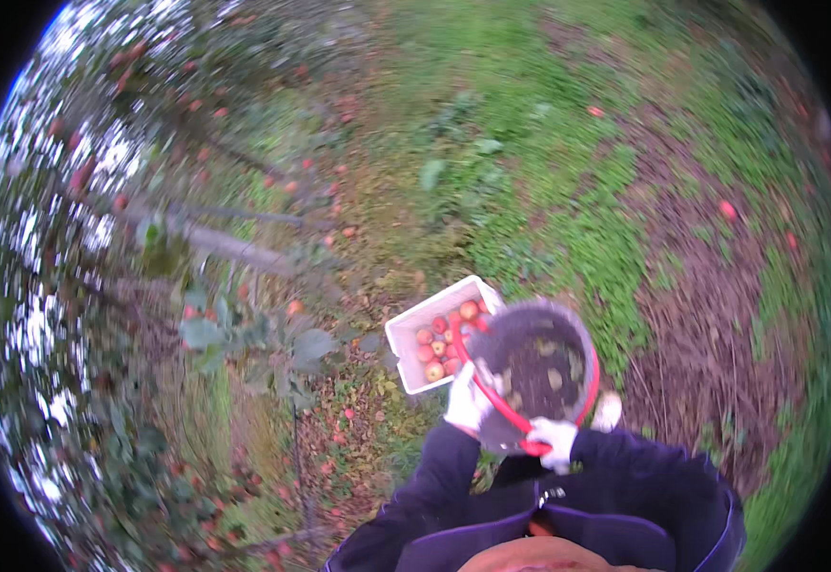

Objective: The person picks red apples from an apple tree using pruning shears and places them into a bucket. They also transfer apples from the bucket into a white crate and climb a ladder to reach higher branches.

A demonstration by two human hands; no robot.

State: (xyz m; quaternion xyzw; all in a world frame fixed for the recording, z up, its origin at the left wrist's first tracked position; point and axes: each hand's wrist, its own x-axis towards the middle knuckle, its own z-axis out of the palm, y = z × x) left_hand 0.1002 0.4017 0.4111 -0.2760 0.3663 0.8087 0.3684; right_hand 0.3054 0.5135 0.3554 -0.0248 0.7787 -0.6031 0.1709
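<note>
Both my hands wear white gloves and hold a dark bucket [568,329] with a red band round it, tilted so its inside faces up at me. My left hand [468,400] grips the bucket's left side, beside the red band. Lower right, my right hand [554,442] is closed at the near edge, by the red band. A few leaf-like scraps [555,378] lie inside the bucket. Just left of it, partly covered by it, stands a white crate [406,329] with several red-yellow apples [434,350] in it.
Apple trees with a leaning trunk [234,246] and leafy branches [310,348] fill the left side. Fallen apples [329,240] are scattered on the ground there. Green grass [520,124] runs ahead, and dry brown stalks [701,334] cover the right. A light shoe [608,410] shows beside the bucket.
</note>
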